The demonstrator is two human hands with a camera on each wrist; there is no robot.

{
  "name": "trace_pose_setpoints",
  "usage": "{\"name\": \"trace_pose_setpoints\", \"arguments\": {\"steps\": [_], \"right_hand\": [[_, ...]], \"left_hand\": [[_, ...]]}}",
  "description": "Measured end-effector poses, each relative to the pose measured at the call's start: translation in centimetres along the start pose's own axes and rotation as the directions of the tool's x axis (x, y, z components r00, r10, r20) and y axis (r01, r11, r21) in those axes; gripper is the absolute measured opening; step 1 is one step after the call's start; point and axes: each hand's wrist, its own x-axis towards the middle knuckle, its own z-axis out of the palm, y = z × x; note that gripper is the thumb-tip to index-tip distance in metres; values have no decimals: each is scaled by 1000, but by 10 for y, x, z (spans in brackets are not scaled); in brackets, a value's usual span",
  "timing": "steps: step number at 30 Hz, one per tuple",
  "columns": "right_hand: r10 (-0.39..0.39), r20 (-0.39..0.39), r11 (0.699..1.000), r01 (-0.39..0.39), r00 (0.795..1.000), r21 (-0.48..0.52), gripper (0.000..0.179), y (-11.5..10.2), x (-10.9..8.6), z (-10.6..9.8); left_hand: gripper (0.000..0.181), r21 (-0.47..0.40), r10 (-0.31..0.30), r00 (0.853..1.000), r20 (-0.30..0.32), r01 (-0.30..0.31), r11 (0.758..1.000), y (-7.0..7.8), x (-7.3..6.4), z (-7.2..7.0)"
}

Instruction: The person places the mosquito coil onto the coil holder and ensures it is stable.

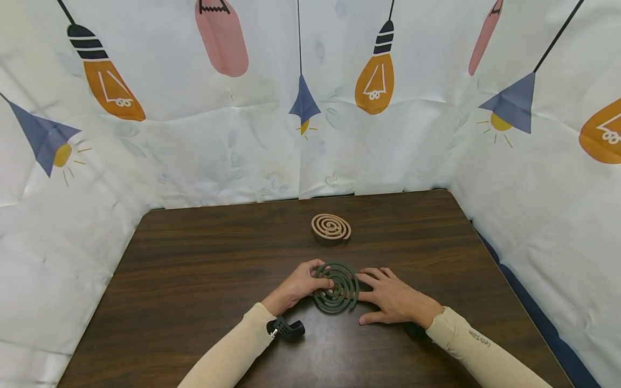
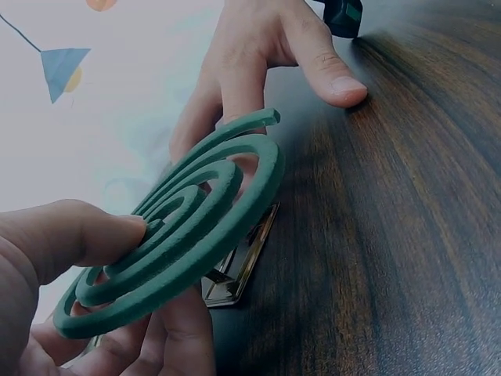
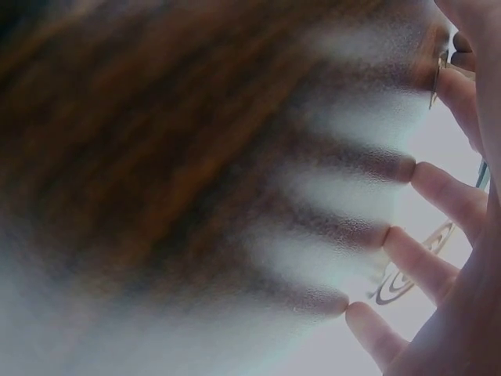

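Observation:
My left hand (image 1: 299,286) pinches a green mosquito coil (image 1: 332,311), thumb on top near the centre of the spiral and the other fingers beneath. In the left wrist view the coil (image 2: 188,272) is tilted above the dark wood, and a thin metal coil stand (image 2: 254,260) shows partly behind it. My right hand (image 1: 397,299) is just right of the coil, fingers spread. Its fingertips (image 3: 399,243) rest on the tabletop in the right wrist view, and one finger is right by the metal piece.
A tan mosquito coil (image 1: 331,227) sits raised over the brown table (image 1: 218,258) near its far edge. White cloth (image 1: 242,151) printed with lamps and bulbs surrounds the table at the back and sides. Black devices are worn at both wrists.

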Motion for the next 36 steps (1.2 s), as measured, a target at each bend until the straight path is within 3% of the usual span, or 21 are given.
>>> {"name": "trace_pose_setpoints", "arguments": {"steps": [21, 36], "right_hand": [[-20, -42, 1000, 20, 999, -16, 64, 0, -1, 0], [-8, -20, 1000, 8, 1000, 3, 65, 0, 0, -1]], "left_hand": [[37, -14, 8, 1000, -15, -8, 1000, 0, 0, 1], [37, -6, -11, 1000, -14, 11, 1000, -2, -3, -1]]}}
